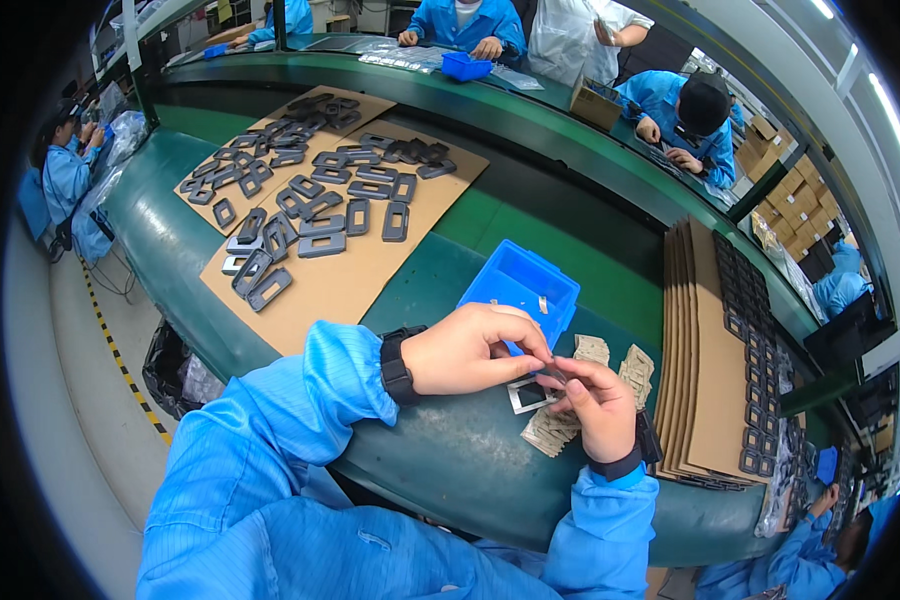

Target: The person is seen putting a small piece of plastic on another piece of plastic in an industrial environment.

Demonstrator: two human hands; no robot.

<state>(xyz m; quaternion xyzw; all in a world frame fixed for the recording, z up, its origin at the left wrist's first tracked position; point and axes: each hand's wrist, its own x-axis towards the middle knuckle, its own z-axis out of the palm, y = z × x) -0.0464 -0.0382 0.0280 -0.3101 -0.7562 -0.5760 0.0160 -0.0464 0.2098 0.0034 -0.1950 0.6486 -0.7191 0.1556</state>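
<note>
My left hand and my right hand meet over the near edge of the green bench, fingertips close together. Between the fingertips is a small thin piece, too small and covered to name. The fingers of both hands are closed in a pinch. Just under them lies a flat dark rectangle with a white frame, partly hidden by my right fingers. Tan strips of small parts lie beside it, with more tan strips past my right hand. A blue plastic bin holding a few small pieces stands beyond my hands.
Cardboard sheets at the left carry many black plastic frames. A stack of cardboard with rows of black frames stands at the right. A black waste bag sits on the floor. Several co-workers in blue work around the line.
</note>
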